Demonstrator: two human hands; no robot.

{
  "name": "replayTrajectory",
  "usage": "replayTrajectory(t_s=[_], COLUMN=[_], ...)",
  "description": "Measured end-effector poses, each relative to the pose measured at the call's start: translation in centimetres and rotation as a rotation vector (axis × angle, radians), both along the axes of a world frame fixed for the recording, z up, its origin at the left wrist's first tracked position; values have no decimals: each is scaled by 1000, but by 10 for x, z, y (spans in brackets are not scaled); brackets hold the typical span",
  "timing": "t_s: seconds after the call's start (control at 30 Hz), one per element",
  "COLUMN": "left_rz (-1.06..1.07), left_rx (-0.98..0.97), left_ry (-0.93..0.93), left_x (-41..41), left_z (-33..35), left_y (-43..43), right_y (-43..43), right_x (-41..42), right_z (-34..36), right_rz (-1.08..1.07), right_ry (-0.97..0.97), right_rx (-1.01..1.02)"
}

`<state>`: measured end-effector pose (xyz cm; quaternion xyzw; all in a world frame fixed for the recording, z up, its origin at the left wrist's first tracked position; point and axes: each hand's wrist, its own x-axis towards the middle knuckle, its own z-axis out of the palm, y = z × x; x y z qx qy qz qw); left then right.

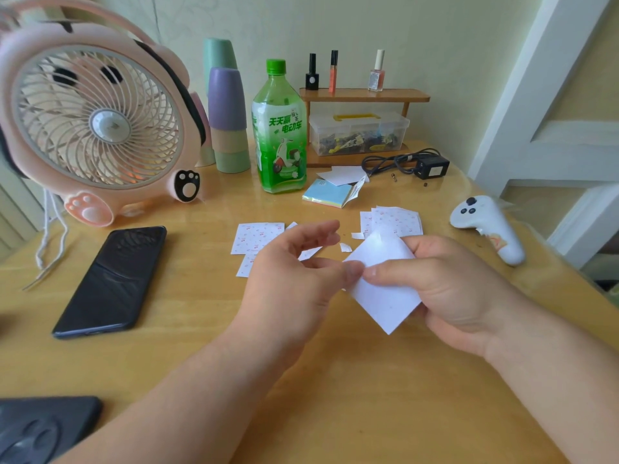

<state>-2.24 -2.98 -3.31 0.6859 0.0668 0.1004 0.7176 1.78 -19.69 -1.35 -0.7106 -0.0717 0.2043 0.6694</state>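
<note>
The white square sheet of paper is held just above the wooden table, near its middle. Its right side is hidden inside the right hand, whose thumb lies on top with the fingers curled behind, and its far corner curls over. The left hand pinches the sheet's left corner with the thumb. Which finger meets it underneath is hard to tell, and the other fingers stand loosely spread. That hand covers part of the cherry-printed paper squares beyond it, so they cannot be counted. A fanned pile of printed squares lies further right, with two small white scraps between. At the near left a dark flat object is cut off by the edge, and the round pink fan is cut off at the far left. There is one black phone, one green plastic bottle, three nail polish bottles on a wooden shelf, and one white controller.
</note>
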Motion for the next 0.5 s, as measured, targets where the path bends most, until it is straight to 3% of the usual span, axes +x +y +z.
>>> replayTrajectory(t_s=[0.33,0.5], left_rz=[-111,-58], left_rx=[21,26], left_ry=[-49,-47], left_x=[-1,0], left_z=[-1,3], left_y=[2,4], right_y=[-12,-9], right_x=[5,5], right_z=[2,1], right_rz=[168,51], right_ry=[118,43], right_rx=[-83,-24])
